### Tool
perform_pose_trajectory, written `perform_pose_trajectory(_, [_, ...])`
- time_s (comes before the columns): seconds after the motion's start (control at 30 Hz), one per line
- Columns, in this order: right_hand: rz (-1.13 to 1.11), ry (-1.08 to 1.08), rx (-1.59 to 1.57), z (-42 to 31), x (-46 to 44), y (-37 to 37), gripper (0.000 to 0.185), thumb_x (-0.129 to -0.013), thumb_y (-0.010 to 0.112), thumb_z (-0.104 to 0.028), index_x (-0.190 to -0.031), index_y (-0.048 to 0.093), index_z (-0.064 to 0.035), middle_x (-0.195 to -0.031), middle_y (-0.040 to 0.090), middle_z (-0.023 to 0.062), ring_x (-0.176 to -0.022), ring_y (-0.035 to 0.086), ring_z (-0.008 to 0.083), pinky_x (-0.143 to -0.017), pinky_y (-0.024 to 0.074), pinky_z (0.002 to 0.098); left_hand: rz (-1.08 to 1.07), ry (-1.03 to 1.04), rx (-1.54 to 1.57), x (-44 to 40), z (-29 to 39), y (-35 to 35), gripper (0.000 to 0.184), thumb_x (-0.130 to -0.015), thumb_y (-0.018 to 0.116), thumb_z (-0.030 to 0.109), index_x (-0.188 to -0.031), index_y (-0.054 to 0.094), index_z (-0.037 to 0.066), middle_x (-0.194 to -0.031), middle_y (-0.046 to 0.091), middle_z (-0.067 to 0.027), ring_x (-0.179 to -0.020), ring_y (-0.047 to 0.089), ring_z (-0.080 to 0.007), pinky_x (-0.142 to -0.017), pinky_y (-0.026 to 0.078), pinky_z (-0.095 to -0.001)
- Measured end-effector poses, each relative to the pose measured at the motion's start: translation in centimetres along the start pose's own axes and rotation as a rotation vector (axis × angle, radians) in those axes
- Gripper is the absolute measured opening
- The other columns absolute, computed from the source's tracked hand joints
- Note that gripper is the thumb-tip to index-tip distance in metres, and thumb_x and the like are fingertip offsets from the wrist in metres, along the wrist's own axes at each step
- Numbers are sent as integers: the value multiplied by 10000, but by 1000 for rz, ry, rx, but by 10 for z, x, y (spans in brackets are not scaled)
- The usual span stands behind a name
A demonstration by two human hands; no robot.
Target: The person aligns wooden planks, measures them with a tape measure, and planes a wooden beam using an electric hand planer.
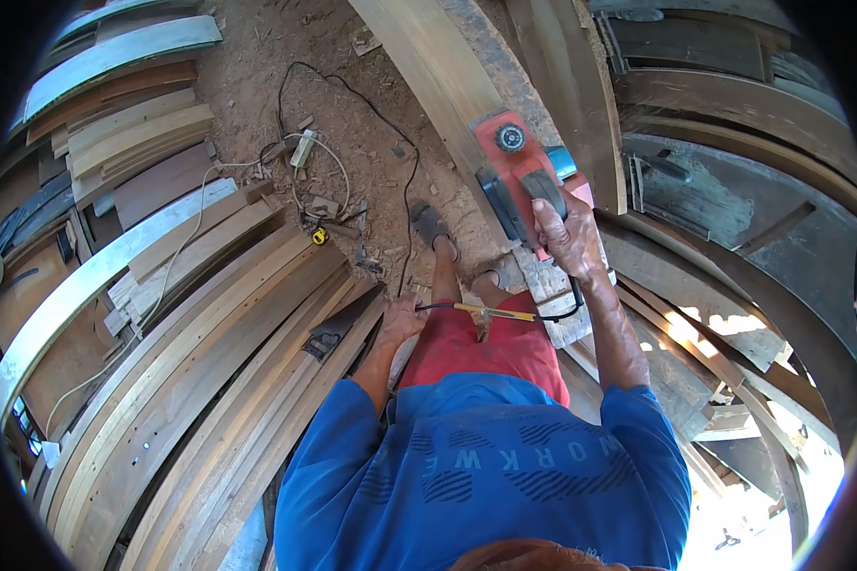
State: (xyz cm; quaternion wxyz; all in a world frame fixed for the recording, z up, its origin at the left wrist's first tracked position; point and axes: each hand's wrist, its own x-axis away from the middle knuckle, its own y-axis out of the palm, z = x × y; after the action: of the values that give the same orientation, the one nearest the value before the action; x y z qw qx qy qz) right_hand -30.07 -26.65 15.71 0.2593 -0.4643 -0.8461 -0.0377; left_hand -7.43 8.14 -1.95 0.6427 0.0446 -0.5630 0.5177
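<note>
A red electric planer (512, 171) with a round black dial rests on a long light board (428, 67). My right hand (564, 235) is wrapped round the planer's dark rear handle. A black cord (564, 314) runs from the handle across my red shorts. My left hand (402, 322) is beside my left thigh, its fingers curled at the black cord. Between the two hands, a yellow folding rule or strip (495, 311) lies across the shorts. A handsaw (345, 322) rests on the stacked planks to the left of my left hand.
Long planks (209, 352) are stacked on the left. A white power strip (304, 148), looped cords and a yellow tape measure (319, 235) lie on the sawdust-covered ground (248, 86). More boards (724, 95) lean on the right. My sandalled foot (432, 226) is beside the board.
</note>
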Motion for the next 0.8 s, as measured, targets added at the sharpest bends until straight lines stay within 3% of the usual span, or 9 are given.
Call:
perform_pose_trajectory(0.17, [3, 28, 23, -7, -16, 3, 612, -963, 628, -585, -989, 658, 25, -642, 585, 39, -598, 568, 105, -543, 453, 308, 31, -14, 15, -1, -2, -1, 310, -793, 714, 243, -1052, 693, 74, -1047, 739, -167, -1044, 691, -370, -924, 521, -471])
perform_pose_trajectory(0.27, [52, -65, 26, -11, -25, 10, 584, -969, 626, -571, -929, 641, 12, -638, 578, 37, -582, 565, 97, -525, 447, 300, 45, 1, 19, -5, -8, 2, 276, -792, 717, 226, -1028, 692, 84, -1030, 747, -149, -1030, 696, -359, -916, 522, -470])
perform_pose_trajectory(0.5, [46, 23, -63, -22, -44, 18, 525, -974, 645, -529, -871, 622, -15, -659, 572, 6, -572, 549, 91, -524, 455, 289, 31, -15, 32, -8, -25, 1, 252, -806, 701, 217, -1021, 695, 86, -1032, 746, -145, -1032, 696, -356, -913, 530, -460])
perform_pose_trajectory(0.8, [51, -24, -3, -39, -69, 24, 550, -974, 628, -561, -876, 630, -20, -652, 564, 6, -569, 551, 99, -523, 459, 294, -17, -63, 23, -15, -26, -12, 325, -823, 679, 292, -1088, 679, 103, -1081, 742, -149, -1059, 689, -372, -960, 494, -495])
